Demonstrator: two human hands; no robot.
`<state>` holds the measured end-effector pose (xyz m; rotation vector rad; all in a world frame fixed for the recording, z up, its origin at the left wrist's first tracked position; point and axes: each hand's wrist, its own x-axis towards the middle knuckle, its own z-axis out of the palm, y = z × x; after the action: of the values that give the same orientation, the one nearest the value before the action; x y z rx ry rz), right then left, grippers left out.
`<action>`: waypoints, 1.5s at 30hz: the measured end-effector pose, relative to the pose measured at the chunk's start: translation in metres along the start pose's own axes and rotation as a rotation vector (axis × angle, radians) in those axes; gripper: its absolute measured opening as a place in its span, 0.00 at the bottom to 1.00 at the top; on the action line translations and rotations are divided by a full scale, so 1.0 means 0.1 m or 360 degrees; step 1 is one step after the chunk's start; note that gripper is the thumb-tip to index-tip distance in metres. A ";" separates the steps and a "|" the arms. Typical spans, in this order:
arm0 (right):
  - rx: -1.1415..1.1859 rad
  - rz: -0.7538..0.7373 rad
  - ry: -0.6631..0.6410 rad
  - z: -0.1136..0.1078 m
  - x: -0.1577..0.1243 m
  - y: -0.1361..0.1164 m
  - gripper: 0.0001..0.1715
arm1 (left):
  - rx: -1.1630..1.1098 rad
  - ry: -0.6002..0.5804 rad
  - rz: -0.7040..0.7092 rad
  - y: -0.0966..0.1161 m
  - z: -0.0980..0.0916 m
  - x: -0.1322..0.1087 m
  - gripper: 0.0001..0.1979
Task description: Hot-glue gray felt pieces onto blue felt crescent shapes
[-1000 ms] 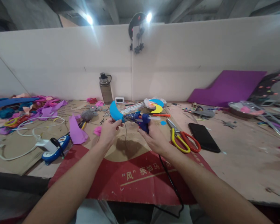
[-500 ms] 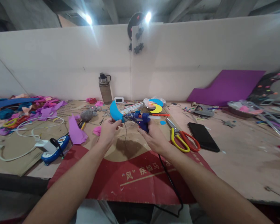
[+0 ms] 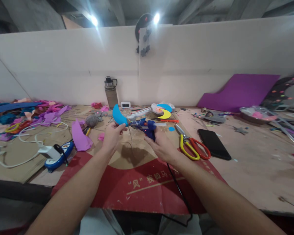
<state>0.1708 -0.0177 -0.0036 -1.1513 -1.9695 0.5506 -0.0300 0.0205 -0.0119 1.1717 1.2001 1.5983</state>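
Note:
Between thumb and fingers, my left hand [image 3: 114, 133] pinches a blue crescent-shaped piece [image 3: 119, 115] at its lower end. A thin dark strand hangs below it. My right hand [image 3: 159, 142] is wrapped round a blue glue gun [image 3: 148, 127], whose nozzle points left at the crescent's lower tip; whether they touch I cannot tell. A clear glue stick [image 3: 160, 124] juts from the gun's back. Its black cord [image 3: 177, 186] runs down over the table's front edge. Behind the gun lie a yellow crescent [image 3: 164, 114] and another blue piece [image 3: 167, 106].
Scissors [image 3: 194, 148] with yellow and red handles and a black phone [image 3: 214, 143] lie right of my right hand. A bottle [image 3: 111, 93] stands at the back. Left are a blue power strip [image 3: 60, 156], grey yarn [image 3: 91, 120] and coloured scraps [image 3: 49, 117].
The blue crescent has tilted further left and shifted slightly left and down at its tip. The glue gun has moved slightly left, and the glue stick behind it shows more clearly.

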 end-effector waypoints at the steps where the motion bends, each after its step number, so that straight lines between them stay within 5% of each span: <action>1: -0.0002 0.0001 -0.0004 0.00 0.00 0.00 0.23 | 0.0000 0.0003 0.0002 0.00 0.00 0.00 0.10; 28: -0.0050 0.0016 0.0182 -0.04 0.01 0.01 0.18 | 0.0200 -0.0129 0.0075 -0.04 0.03 -0.07 0.07; 45: -0.0043 -0.0019 0.0081 -0.02 -0.02 -0.03 0.19 | 0.0096 -0.0063 0.0035 0.01 0.01 -0.03 0.08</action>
<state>0.1712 -0.0215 -0.0013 -1.1585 -1.9443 0.4850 -0.0281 0.0179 -0.0111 1.2531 1.2211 1.5575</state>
